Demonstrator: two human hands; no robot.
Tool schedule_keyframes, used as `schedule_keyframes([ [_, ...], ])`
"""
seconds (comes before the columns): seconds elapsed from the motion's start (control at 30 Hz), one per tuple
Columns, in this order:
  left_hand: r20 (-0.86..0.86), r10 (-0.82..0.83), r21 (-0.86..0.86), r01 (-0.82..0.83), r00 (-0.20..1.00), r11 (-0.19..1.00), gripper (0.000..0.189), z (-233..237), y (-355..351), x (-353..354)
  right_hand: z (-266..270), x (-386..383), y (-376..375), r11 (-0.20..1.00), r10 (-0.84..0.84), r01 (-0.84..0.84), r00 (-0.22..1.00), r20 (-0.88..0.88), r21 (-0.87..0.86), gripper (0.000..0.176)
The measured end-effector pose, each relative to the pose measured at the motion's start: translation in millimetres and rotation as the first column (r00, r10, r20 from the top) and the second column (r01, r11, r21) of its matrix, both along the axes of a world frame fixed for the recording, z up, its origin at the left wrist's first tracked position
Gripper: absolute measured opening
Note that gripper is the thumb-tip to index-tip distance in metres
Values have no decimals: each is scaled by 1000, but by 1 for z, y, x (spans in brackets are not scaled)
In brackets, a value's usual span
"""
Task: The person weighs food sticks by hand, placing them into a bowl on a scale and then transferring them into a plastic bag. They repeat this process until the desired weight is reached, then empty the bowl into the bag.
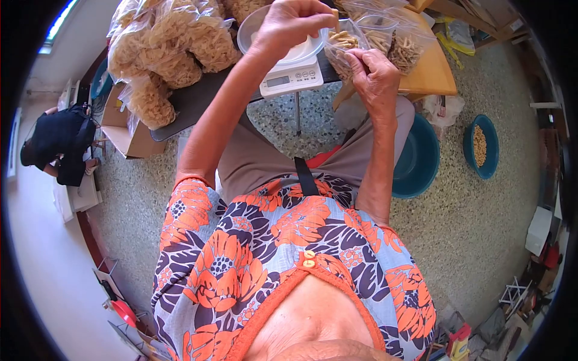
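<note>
My left hand (295, 25) is raised over the scale, its thumb and fingertips pinching a small tan stick-shaped snack piece (335, 19). Just below that piece is the mouth of a clear plastic bag (341, 48) with similar stick pieces inside. My right hand (374, 75) grips this bag by its near right edge between thumb and fingers. A white digital scale (291, 80) sits under my left forearm, bearing a clear round bowl (245, 37) partly hidden by my wrist. More filled bags (407, 51) of brown sticks lie behind my right hand.
Large bags of pale, flaky dried food (174, 36) crowd the dark table's left side. A wooden stool (435, 75) stands at right. On the floor are a teal basin (416, 159), a smaller teal tub (495, 147) and a cardboard box (120, 129). A person in dark clothes (60, 138) is far left.
</note>
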State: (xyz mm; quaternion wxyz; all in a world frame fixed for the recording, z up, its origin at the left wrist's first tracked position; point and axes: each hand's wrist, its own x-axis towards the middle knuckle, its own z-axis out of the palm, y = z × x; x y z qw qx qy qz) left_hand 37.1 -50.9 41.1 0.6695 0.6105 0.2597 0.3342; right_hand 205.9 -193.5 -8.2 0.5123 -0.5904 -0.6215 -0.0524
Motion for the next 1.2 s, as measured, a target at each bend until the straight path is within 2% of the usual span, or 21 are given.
schedule_keyframes([
  [0.03, -117, 131, 409, -73, 985, 910, 16, 2, -5, 7, 1, 0, -1, 1000, 1, -1, 1000, -11, -11, 12],
  [0.07, -165, 295, 751, -74, 941, 656, 14, 6, -12, 13, 1, 1, -1, 1000, -1, 1, 1000, -11, -11, 12],
  [0.1, -209, 370, 772, -80, 905, 630, 12, 11, -18, 18, 1, 1, -1, 1000, -6, 6, 1000, -2, -5, 12],
  [0.13, -209, 371, 772, -80, 905, 631, 12, 13, -16, 17, 0, 2, -1, 1000, -10, 10, 1000, 8, 1, 12],
  [0.23, -77, 378, 814, -161, 922, 557, 10, 16, -3, 8, -2, 5, -1, 1000, -15, 15, 1000, 0, 7, 12],
  [0.27, -110, 402, 802, -158, 909, 576, 10, 18, 5, 3, -2, 5, -2, 1000, -10, 10, 1000, -5, 6, 12],
  [0.37, -196, 448, 865, -61, 872, 498, 12, 1, 46, -21, 1, 3, -2, 1000, -8, 8, 1000, -3, 11, 11],
  [0.43, -330, 586, 912, 89, 740, 401, 14, -17, 64, -31, 1, 2, -2, 1000, -15, 15, 1000, -8, -15, 11],
  [0.47, -330, 589, 912, 89, 738, 400, 14, -24, 65, -33, 1, 1, -2, 1000, -13, 12, 1000, -10, -13, 11],
  [0.53, -489, 621, 855, 198, 613, 479, 13, -38, 66, -36, 2, 1, -3, 1000, -16, 15, 1000, -11, -17, 11],
  [0.6, -500, 625, 854, 222, 599, 470, 14, -50, 68, -33, 3, 1, -4, 999, -17, 17, 1000, -11, -28, 11],
  [0.67, -458, 668, 885, 235, 586, 401, 19, -64, 73, -33, 3, 2, -4, 999, -15, 15, 1000, -9, -39, 11],
  [0.7, -431, 713, 901, 311, 553, 303, 22, -69, 76, -34, 2, 2, -4, 999, -17, 17, 1000, -1, -36, 11],
  [0.73, -427, 715, 903, 306, 553, 302, 22, -72, 77, -32, 3, 3, -4, 999, -19, 19, 1000, 8, -29, 11],
  [0.8, -421, 749, 893, 377, 511, 245, 13, -77, 80, -23, 4, 2, -4, 1000, -18, 18, 1000, 8, -22, 12],
  [0.83, -502, 717, 861, 357, 484, 361, 16, -74, 77, -21, 5, 1, -4, 1000, -21, 22, 1000, 2, -20, 12],
  [0.93, -525, 697, 849, 361, 489, 386, 14, -51, 57, -25, 5, 0, -4, 999, -28, 29, 1000, 9, -33, 12],
  [1.07, -523, 722, 847, 365, 453, 386, 9, -52, 59, -28, 5, 0, -4, 997, -40, 41, 999, 13, -63, 12],
  [1.13, -545, 681, 837, 273, 488, 474, 13, -47, 56, -30, 4, 0, -4, 998, -28, 28, 1000, -5, -52, 11],
  [1.17, -547, 679, 836, 275, 491, 475, 13, -43, 53, -31, 4, 1, -4, 998, -32, 32, 999, -5, -54, 11],
  [1.2, -588, 573, 778, 207, 571, 593, 11, -37, 51, -32, 3, 1, -3, 998, -29, 29, 1000, 0, -48, 11],
])
